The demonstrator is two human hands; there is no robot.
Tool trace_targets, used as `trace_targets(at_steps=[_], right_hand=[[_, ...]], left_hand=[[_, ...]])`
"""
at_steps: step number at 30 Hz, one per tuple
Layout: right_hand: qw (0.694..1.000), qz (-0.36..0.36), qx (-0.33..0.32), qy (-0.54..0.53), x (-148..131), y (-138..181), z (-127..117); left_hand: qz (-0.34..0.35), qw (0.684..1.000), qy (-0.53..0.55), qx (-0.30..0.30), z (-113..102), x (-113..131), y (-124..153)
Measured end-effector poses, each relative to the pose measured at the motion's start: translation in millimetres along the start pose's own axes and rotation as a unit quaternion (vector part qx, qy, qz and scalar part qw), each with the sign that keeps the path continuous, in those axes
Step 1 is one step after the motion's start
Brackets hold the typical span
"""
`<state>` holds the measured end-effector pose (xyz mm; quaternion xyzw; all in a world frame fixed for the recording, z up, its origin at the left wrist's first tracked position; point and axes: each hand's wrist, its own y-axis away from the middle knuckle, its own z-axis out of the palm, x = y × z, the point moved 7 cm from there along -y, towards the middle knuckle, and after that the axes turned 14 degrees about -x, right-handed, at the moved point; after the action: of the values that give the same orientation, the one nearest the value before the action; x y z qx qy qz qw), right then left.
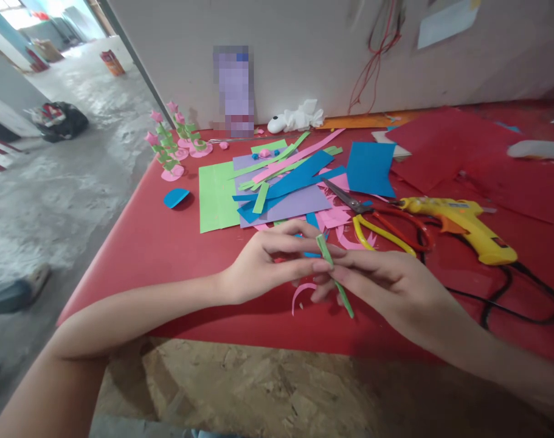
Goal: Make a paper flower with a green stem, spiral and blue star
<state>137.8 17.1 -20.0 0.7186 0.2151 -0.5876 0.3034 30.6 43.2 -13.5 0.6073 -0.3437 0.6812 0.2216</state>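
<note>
A narrow green paper strip, folded or doubled along its length, slants between my two hands above the front of the table. My left hand pinches it near its upper end, thumb on the near side. Closed on the same strip is my right hand, its thumb meeting the left one and its other fingers partly hidden. Just beyond the hands lie scissors with one red and one yellow handle, among blue paper strips and pink paper scraps. A curled pink strip rests below the hands.
A yellow glue gun with a black cord lies at right. Pink paper flowers on green stems stand at the back left, near a blue paper piece. Green sheets, a blue sheet and red sheets cover the back.
</note>
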Motion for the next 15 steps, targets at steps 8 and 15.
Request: trace_targets(at_steps=[8,15], right_hand=[[1.0,-0.009,-0.004,-0.015,5,-5,-2],[1.0,-0.003,0.016,-0.012,5,-3,-4]], left_hand=[[-0.027,0.996,0.08,0.016,2,-15,0],[0.061,0.992,-0.054,0.097,-9,3,8]])
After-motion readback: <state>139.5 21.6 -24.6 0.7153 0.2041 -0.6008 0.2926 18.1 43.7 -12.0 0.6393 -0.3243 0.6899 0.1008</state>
